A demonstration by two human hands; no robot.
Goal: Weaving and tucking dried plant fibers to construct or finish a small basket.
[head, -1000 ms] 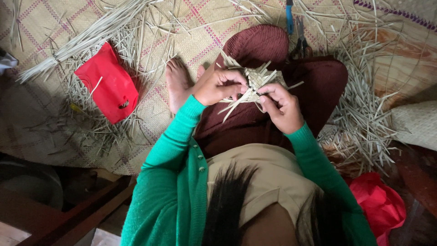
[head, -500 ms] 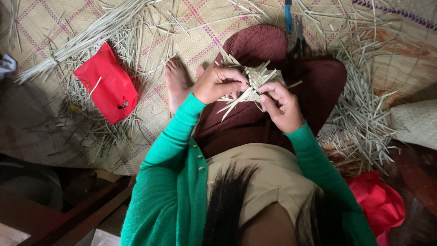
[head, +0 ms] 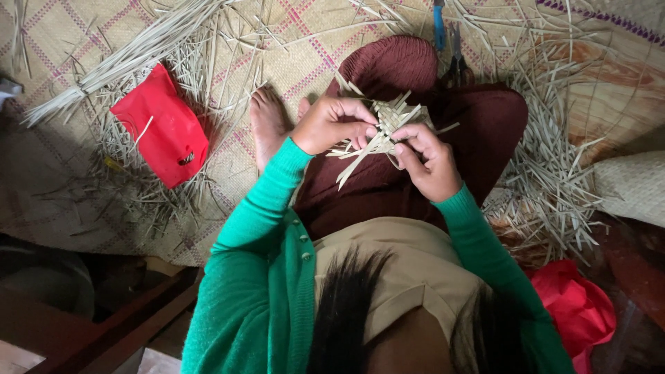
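Both the left hand [head: 331, 125] and right hand [head: 428, 161] pinch a small, barely begun woven strip piece [head: 385, 128]; loose strips [head: 554, 173] lie unused around.

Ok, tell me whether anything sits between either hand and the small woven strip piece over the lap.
Nothing visible does. The left hand and right hand both grip the woven strip piece directly, fingers on its strips.

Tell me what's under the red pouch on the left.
The red pouch lies on scattered straw strips spread over the woven mat. Whatever sits directly beneath the pouch is covered and cannot be seen.
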